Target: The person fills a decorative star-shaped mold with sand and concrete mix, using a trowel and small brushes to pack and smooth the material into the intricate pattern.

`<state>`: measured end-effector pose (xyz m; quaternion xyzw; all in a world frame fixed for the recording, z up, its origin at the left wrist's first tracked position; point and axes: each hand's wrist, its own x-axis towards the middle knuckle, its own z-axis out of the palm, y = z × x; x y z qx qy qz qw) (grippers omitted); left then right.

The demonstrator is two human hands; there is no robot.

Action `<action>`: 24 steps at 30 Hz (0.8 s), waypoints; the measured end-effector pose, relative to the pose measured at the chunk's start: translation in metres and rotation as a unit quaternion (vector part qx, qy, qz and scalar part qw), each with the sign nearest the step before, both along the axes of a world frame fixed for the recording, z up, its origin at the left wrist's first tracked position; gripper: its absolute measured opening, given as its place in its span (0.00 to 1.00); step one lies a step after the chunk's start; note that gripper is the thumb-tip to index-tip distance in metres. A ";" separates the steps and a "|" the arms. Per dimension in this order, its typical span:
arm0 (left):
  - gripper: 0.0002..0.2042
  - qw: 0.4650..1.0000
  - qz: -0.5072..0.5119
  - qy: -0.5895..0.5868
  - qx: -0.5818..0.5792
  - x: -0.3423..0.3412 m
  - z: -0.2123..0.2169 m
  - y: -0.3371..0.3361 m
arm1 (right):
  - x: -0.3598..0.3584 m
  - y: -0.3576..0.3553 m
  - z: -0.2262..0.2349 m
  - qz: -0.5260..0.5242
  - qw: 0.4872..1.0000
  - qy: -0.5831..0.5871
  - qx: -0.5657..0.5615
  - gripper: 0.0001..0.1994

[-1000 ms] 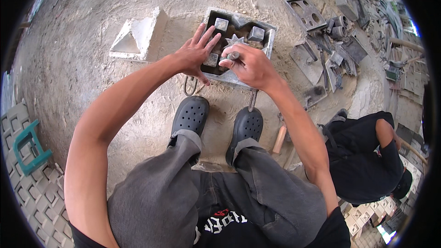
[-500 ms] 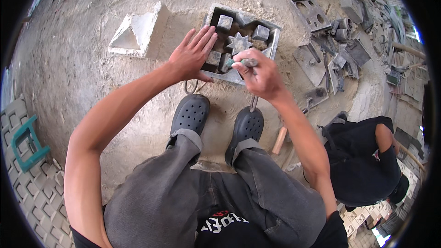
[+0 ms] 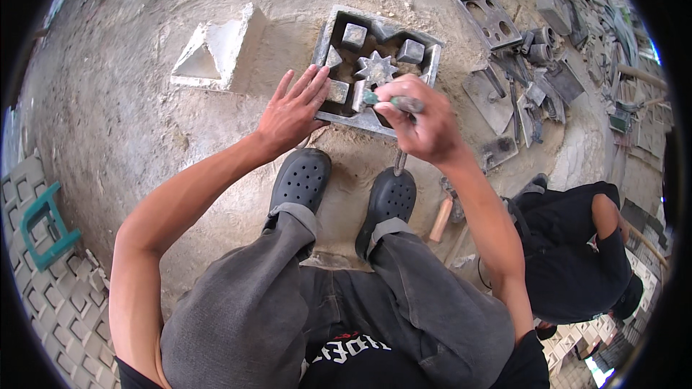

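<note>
A grey, square metal mould (image 3: 344,121) lies on the dusty floor in front of my feet. Inside it stand several blocks and a star-shaped core (image 3: 375,68) in the middle. Fingers outstretched, my left hand (image 3: 294,109) rests on the mould's near left corner. My right hand (image 3: 427,121) is closed around a small brush (image 3: 370,96) with a green part and a pale end. That end dips into the near side of the mould, beside a square block (image 3: 336,91).
A white, wedge-shaped cast piece (image 3: 229,50) sits left of the mould. To the right lie a metal plate with holes (image 3: 490,21), scattered metal parts and a wooden-handled tool (image 3: 441,219). A co-worker in black (image 3: 569,252) crouches at the right. A green stool (image 3: 47,227) stands far left.
My left hand has slid back toward me and left, from the mould's left side to its near corner. My right hand has shifted slightly right and nearer with the brush.
</note>
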<state>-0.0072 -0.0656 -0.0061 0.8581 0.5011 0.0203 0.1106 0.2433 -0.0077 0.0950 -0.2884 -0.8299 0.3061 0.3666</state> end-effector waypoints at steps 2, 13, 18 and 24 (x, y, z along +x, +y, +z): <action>0.43 1.000 0.004 -0.005 -0.007 -0.002 0.001 0.000 | 0.000 -0.003 0.000 -0.017 0.999 0.033 0.010 0.08; 0.39 0.996 -0.044 0.007 -0.072 -0.007 0.022 0.023 | 0.000 0.006 0.014 0.012 1.000 -0.013 0.019 0.09; 0.41 0.991 -0.062 0.014 -0.117 0.002 0.032 0.034 | 0.004 -0.005 -0.031 0.018 1.000 -0.019 -0.010 0.09; 0.41 0.989 -0.054 0.030 -0.133 -0.010 0.034 0.032 | -0.010 0.002 -0.002 0.028 0.999 -0.023 -0.005 0.10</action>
